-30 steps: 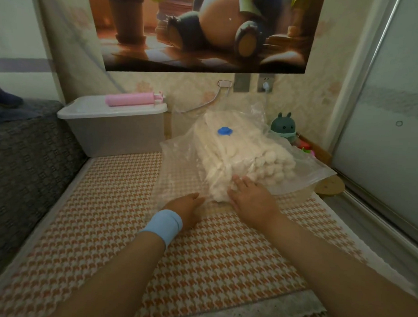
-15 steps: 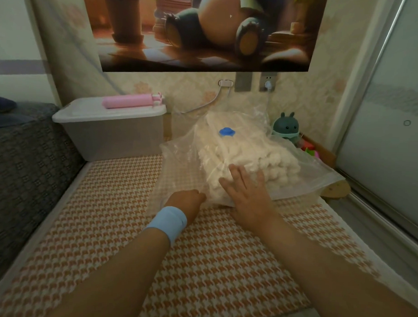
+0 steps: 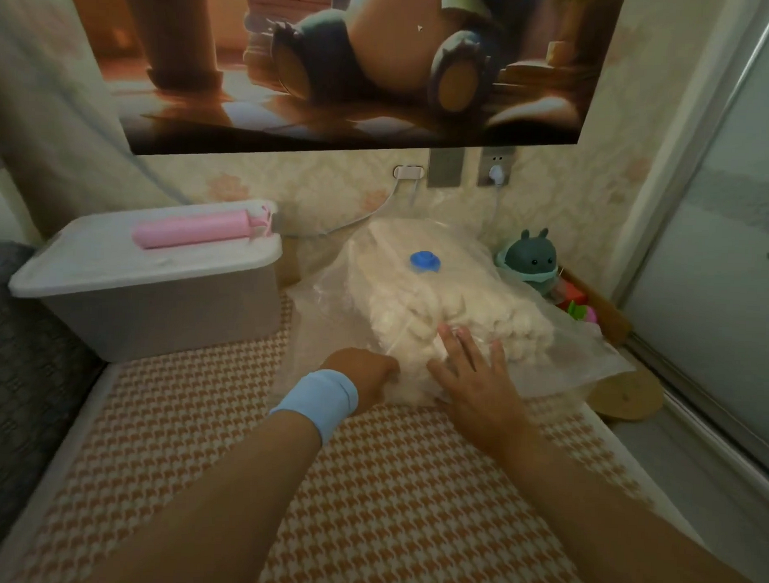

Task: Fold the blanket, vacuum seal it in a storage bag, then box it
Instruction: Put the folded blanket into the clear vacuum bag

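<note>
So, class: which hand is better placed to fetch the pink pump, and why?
Likely left. The pink pump lies on the box lid, nearer the left hand; the right hand lies flat on the storage bag, farther off.

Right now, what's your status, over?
Right hand flat on storage bag; left hand at its near edge, fingers hidden. Blanket inside, puffy. Pink pump on box lid.

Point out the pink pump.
Head view, left side: the pink pump lies on the lid of the storage box, left of the bagged blanket.
</note>
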